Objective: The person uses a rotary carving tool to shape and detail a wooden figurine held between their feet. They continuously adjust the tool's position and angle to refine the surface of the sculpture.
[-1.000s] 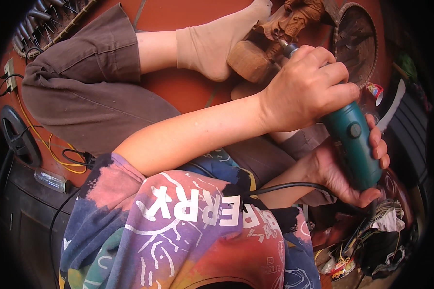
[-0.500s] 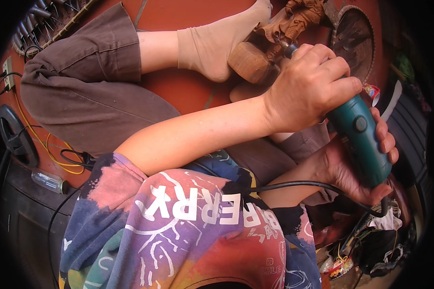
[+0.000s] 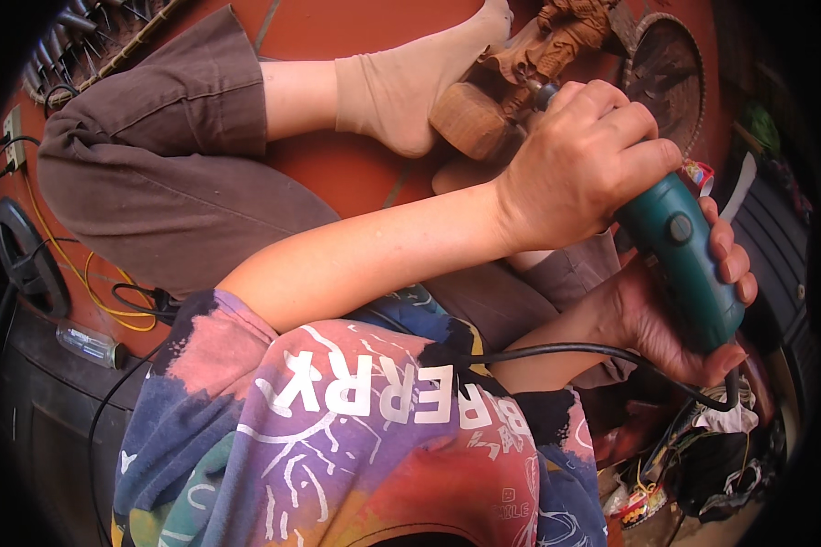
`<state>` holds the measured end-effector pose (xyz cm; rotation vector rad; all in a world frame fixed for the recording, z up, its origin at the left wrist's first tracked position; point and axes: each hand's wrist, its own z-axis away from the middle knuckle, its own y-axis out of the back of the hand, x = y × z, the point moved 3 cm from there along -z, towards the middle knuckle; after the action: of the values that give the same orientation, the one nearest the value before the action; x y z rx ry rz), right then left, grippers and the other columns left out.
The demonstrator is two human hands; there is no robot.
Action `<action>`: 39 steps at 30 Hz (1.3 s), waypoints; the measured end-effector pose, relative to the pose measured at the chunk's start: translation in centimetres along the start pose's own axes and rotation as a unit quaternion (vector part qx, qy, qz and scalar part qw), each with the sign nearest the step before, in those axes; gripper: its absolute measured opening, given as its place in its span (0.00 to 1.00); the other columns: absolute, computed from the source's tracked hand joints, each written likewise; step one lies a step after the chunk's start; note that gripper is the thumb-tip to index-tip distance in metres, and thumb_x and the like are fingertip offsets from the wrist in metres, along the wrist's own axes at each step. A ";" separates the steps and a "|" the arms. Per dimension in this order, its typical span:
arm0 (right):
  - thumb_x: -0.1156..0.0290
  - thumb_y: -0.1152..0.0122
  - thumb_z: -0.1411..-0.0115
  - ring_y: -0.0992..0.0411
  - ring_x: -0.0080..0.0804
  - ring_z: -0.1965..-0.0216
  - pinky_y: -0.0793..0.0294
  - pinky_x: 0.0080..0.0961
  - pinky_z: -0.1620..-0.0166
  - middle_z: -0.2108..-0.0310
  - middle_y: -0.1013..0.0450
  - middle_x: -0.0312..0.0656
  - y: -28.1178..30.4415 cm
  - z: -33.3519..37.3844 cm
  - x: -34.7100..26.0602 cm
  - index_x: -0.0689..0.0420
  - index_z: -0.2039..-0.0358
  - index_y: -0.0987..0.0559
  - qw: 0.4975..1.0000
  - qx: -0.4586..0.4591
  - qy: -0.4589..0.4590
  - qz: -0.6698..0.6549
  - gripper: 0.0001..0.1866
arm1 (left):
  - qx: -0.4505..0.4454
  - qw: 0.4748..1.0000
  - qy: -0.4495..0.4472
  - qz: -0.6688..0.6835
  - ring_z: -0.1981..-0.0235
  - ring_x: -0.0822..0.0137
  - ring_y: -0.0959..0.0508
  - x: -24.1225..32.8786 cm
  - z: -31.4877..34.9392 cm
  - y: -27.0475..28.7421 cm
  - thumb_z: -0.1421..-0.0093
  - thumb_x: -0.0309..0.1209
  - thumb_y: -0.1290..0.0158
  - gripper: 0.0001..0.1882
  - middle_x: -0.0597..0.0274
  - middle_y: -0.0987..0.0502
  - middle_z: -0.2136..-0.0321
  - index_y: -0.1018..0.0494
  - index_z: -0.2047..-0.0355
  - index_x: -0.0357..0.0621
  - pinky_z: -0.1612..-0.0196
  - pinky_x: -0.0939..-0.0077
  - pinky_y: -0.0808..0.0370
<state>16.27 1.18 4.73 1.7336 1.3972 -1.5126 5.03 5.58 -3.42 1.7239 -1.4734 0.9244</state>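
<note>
My left hand [image 3: 586, 169] is wrapped around the front of a green rotary tool [image 3: 682, 260], near its dark collar. Around the tool's rear end curls my right hand [image 3: 659, 333], thumb below and fingertips showing on the far side. The tool slants up and left, its nose at a brown wooden carving [image 3: 570, 44] with finely cut folds. The bit's tip is small, and I cannot tell exactly where it touches. A rounded wooden block [image 3: 472, 121] at the carving's lower end lies against my socked foot [image 3: 397, 91]. From the tool's rear runs a black power cord [image 3: 593, 347].
Beside the carving stands a round woven basket [image 3: 701, 109]. Carving tools [image 3: 59, 46] lie in a tray at far left. A power strip [image 3: 14, 141], yellow cable [image 3: 96, 287] and clear plastic bottle [image 3: 89, 346] are on the left. Bags [image 3: 721, 474] sit at lower right.
The tool and both hands have shifted only slightly, the left hand a little up and left. Both grips are the same, and the carving stays in place.
</note>
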 end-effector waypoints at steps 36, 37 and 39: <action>0.49 0.39 0.51 0.33 0.36 0.56 0.41 0.51 0.38 0.66 0.36 0.32 2.2 8.6 0.3 0.49 0.66 0.30 0.997 0.048 0.040 0.055 0.20 | -0.232 0.965 -0.125 -0.003 0.59 0.62 0.25 -0.2 2.1 1.8 0.50 0.32 0.45 0.11 0.68 0.25 0.66 0.23 0.64 0.51 0.57 0.66 0.27; 0.49 0.39 0.51 0.33 0.36 0.56 0.41 0.51 0.38 0.66 0.36 0.32 2.1 8.4 0.3 0.49 0.66 0.30 0.996 0.047 0.040 0.062 0.20 | -0.226 0.966 -0.125 -0.002 0.60 0.62 0.25 -0.2 2.0 1.7 0.50 0.32 0.45 0.11 0.68 0.25 0.66 0.23 0.64 0.51 0.57 0.66 0.27; 0.48 0.39 0.51 0.33 0.37 0.56 0.41 0.51 0.38 0.67 0.37 0.32 2.1 8.0 0.3 0.49 0.66 0.31 0.996 0.040 0.038 0.069 0.20 | -0.215 0.969 -0.124 -0.001 0.60 0.61 0.25 -0.3 1.8 1.6 0.50 0.32 0.45 0.11 0.68 0.24 0.66 0.23 0.64 0.52 0.56 0.65 0.27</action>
<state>14.32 -6.20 1.44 1.9121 1.2401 -1.4616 3.61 4.03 -4.49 1.5514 -1.6833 0.3531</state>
